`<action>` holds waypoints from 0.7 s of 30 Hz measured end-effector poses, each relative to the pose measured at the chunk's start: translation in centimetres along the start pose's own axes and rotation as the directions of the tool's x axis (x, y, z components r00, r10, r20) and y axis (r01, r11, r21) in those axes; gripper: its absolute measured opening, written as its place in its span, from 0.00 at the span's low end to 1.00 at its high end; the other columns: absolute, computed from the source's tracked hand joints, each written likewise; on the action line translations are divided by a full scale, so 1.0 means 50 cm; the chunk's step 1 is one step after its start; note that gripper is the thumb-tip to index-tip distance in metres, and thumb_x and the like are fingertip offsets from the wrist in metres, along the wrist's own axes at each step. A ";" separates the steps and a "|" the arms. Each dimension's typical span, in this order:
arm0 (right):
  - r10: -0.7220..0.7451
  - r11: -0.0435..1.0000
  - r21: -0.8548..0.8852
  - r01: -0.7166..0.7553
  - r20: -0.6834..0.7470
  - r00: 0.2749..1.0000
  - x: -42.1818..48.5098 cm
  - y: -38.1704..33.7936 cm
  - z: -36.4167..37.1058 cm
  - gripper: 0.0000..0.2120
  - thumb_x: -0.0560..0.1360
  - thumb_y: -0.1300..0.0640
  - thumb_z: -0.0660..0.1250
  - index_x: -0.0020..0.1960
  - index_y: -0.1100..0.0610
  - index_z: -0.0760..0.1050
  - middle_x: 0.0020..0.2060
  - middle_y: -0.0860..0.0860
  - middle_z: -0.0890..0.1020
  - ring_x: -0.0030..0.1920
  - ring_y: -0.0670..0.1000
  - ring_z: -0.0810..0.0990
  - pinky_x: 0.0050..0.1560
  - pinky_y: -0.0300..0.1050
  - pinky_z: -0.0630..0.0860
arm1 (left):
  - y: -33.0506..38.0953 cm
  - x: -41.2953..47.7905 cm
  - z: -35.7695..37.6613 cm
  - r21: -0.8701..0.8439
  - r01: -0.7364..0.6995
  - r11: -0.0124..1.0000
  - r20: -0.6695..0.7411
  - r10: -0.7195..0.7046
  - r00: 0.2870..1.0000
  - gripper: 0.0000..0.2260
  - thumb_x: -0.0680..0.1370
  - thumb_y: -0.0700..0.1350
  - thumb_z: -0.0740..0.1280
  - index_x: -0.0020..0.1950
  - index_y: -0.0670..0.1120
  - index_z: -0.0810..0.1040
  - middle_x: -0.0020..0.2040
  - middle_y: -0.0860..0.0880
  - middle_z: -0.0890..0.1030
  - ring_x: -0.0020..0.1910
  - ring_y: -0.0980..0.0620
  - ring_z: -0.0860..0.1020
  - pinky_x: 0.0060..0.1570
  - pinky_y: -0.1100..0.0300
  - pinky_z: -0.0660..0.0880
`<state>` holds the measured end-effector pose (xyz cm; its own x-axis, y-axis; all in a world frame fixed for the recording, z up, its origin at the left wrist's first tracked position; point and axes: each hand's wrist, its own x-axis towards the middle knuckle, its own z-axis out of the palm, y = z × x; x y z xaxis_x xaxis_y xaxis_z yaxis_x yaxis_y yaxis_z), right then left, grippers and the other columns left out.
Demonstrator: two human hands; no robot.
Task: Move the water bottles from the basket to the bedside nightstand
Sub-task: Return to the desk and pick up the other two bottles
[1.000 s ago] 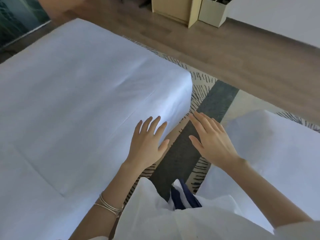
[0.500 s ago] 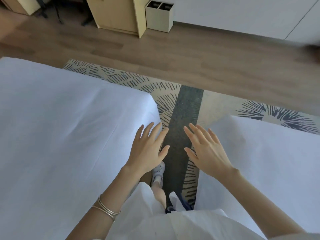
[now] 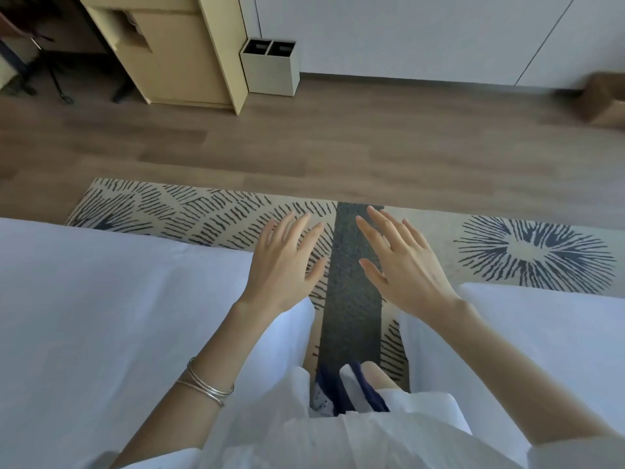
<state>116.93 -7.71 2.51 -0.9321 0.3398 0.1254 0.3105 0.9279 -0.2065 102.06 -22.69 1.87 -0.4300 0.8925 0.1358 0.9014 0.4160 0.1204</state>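
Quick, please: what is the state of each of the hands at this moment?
Left hand: open, fingers straight and spread, holding nothing.
Right hand: open, fingers straight and spread, holding nothing.

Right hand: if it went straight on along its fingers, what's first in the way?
Nothing close. The right hand is open, fingers pointing forward and slightly left over the rug; beyond lies wood floor. Far off, the white bin by the wall sits roughly in line, though depth is unclear.
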 end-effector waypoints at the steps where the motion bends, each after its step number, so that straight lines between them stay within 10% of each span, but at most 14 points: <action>1: 0.001 1.000 0.004 -0.001 -0.007 1.000 0.028 0.014 0.002 0.28 0.76 0.53 0.65 0.72 0.59 0.62 0.72 0.58 0.64 0.71 0.58 0.63 0.70 0.59 0.62 | -0.013 0.028 0.006 -0.003 0.000 1.000 -0.008 0.000 1.000 0.22 0.77 0.52 0.63 0.69 0.44 0.71 0.67 0.41 0.72 0.68 0.40 0.68 0.65 0.42 0.66; 21: -0.164 0.984 -0.062 0.168 0.062 0.984 0.676 0.392 -0.042 0.30 0.76 0.51 0.64 0.74 0.57 0.59 0.73 0.57 0.61 0.72 0.57 0.62 0.70 0.57 0.60 | -0.166 0.677 0.059 -0.092 0.210 0.973 -0.031 -0.214 0.976 0.24 0.79 0.55 0.58 0.73 0.47 0.64 0.74 0.45 0.64 0.73 0.44 0.61 0.70 0.46 0.59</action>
<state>91.91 22.26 4.75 -0.9802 0.1724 0.0976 0.1602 0.9795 -0.1219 80.16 4.55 2.57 -0.6140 0.7772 0.1376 0.7824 0.5764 0.2357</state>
